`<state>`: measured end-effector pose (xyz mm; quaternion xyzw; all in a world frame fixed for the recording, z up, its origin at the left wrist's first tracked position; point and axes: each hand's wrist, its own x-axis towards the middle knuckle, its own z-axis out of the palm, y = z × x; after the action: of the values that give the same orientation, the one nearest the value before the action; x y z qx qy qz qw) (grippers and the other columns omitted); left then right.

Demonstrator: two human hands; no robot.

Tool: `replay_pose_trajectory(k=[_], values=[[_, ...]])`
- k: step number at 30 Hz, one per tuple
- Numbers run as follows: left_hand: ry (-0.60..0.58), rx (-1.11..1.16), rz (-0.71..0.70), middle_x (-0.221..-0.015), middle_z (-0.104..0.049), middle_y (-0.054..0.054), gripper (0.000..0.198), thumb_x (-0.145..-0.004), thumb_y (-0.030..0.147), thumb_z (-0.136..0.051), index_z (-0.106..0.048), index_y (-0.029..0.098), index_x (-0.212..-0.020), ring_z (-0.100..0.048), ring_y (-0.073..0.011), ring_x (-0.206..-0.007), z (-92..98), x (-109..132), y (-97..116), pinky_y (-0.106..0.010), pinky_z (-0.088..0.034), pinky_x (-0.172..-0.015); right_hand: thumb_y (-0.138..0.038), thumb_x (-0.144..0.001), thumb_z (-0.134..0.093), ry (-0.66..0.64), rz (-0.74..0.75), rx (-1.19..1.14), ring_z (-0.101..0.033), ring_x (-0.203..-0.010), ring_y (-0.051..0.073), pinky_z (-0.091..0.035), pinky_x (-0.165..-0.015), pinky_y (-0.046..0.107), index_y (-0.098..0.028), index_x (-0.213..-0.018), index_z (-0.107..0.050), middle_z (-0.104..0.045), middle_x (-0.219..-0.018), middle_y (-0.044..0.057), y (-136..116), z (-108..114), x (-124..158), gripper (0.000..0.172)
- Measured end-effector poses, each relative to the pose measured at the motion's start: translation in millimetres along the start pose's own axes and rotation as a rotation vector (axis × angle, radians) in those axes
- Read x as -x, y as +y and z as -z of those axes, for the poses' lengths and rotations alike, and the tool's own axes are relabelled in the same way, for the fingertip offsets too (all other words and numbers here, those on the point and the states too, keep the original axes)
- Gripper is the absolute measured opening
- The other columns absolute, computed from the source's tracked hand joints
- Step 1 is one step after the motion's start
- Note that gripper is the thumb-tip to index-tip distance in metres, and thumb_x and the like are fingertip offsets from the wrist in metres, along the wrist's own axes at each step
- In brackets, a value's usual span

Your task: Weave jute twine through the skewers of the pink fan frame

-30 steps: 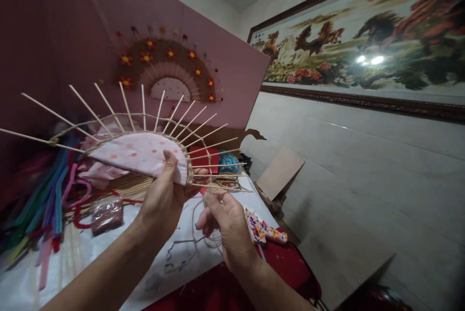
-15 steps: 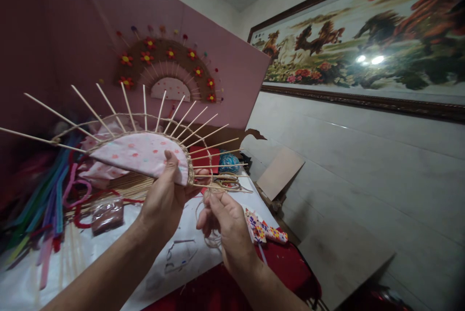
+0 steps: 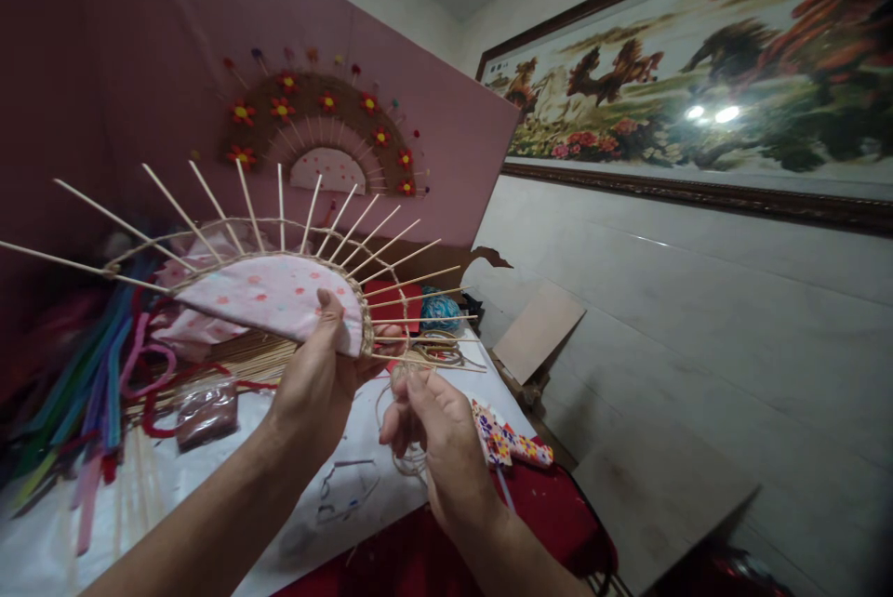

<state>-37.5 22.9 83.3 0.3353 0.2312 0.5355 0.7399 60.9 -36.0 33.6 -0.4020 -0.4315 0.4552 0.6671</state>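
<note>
A half-round panel point(image 3: 269, 299) covered in pale pink spotted cloth is held up by my left hand point(image 3: 317, 383), thumb on its front and fingers behind. Thin wooden sticks point(image 3: 244, 205) fan out from its curved edge, where braided twine runs. A second twine line point(image 3: 401, 285) loops across the sticks farther out. At the lower right end of the fan, my right hand point(image 3: 436, 430) pinches the twine between thumb and fingers. Loose twine point(image 3: 408, 462) hangs behind that hand.
The white table point(image 3: 279, 523) holds colourful fuzzy stems point(image 3: 115, 374), a plastic packet point(image 3: 206, 413), glasses point(image 3: 347, 490) and blue yarn point(image 3: 439, 309). A pink board point(image 3: 446, 141) behind bears a flowered arch point(image 3: 279, 86). A red stool point(image 3: 558, 513) stands right.
The fan of sticks has shifted very slightly to the right. Both hands keep their grips, with almost no other visible movement.
</note>
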Motion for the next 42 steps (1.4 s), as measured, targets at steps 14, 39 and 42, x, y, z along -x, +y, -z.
replay_pose_trajectory(k=[14, 39, 42], values=[[0.006, -0.008, -0.003, -0.067, -0.067, -0.008, 0.045, -0.074, 0.059, -0.052, -0.056, 0.014, -0.077, -0.062, -0.0200, -0.061, -1.0, 1.3, -1.0, -0.035, -0.046, -0.069, -0.045, -0.086, -0.048, -0.005, -0.007, -0.011, -0.042, -0.043, 0.008, -0.032, -0.044, 0.018, -0.016, -0.079, -0.050, -0.058, -0.048, -0.001, -1.6, -0.1, 1.0, 0.030], [0.062, -0.041, -0.004, -0.075, -0.067, -0.005, 0.040, -0.072, 0.059, -0.054, -0.057, 0.020, -0.081, -0.061, -0.0186, -0.067, -0.9, 1.8, -2.0, -0.030, -0.045, -0.059, -0.044, -0.083, -0.054, 0.024, -0.102, -0.083, -0.024, -0.040, 0.005, -0.013, -0.040, 0.019, -0.016, -0.081, -0.052, -0.052, -0.045, -0.004, -7.3, -2.1, 5.1, 0.028], [0.037, -0.022, -0.010, -0.072, -0.066, -0.005, 0.040, -0.073, 0.057, -0.054, -0.056, 0.018, -0.080, -0.061, -0.0184, -0.065, -0.9, 1.9, -1.5, -0.031, -0.047, -0.060, -0.043, -0.083, -0.054, 0.012, -0.087, -0.085, -0.022, -0.041, 0.006, -0.010, -0.039, 0.020, -0.016, -0.081, -0.051, -0.050, -0.046, -0.005, -8.2, -1.2, 5.0, 0.026]])
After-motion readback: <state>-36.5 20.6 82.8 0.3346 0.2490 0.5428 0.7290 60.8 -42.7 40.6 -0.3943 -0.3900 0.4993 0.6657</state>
